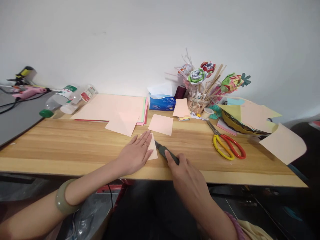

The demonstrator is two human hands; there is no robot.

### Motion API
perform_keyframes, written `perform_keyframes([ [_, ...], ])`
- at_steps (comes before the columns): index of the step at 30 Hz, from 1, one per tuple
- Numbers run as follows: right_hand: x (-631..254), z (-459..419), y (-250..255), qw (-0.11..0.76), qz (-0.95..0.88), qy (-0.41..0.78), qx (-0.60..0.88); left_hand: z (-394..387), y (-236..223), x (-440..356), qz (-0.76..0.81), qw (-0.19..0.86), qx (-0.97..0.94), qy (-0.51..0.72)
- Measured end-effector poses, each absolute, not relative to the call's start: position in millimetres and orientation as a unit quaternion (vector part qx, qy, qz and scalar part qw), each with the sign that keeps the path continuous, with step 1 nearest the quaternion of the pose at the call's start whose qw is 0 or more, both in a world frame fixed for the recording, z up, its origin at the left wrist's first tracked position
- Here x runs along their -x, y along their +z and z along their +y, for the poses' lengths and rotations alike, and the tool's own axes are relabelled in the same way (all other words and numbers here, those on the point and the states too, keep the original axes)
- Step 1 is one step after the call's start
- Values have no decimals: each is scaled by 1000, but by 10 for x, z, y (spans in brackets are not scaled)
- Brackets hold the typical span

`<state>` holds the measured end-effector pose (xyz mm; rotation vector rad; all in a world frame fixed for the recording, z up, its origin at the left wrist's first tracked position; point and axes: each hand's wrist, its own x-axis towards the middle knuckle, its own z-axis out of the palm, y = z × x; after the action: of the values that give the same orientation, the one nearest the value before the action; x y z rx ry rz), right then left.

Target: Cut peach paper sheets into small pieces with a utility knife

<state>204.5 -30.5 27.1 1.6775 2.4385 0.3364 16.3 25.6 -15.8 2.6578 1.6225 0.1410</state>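
My left hand (136,151) lies flat, fingers stretched out, on a small pale pink piece of paper (153,154) near the table's front edge. Part of that paper is hidden under the palm and fingers. In my right hand (186,171) is a dark-handled utility knife (168,154), its blade end pointing up and left beside the paper's right edge. Whether the blade touches the paper I cannot tell. Just behind lie a square pink sheet (161,124) and another pink sheet (123,124).
Scissors with yellow and red handles (228,145) lie to the right, before a basket of papers (235,124). Along the wall stand a paper stack (107,106), a blue tissue pack (162,103) and paper flowers (198,76). Plastic bottles (58,100) and a pink glue gun (31,92) are left.
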Motion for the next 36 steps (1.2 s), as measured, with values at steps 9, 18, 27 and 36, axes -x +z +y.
perform_keyframes([
  [9,-1961,-180,296,91,809,80,-575,261,-203,-153,515,6,-854,65],
  [18,-1936,-110,296,85,808,89,-576,263,-203,-149,514,11,-855,65],
  [27,-2019,-36,310,65,806,100,-579,246,-147,-126,505,57,-856,88],
  [36,-2860,-158,177,-22,747,225,-625,532,18,48,565,159,-782,210],
])
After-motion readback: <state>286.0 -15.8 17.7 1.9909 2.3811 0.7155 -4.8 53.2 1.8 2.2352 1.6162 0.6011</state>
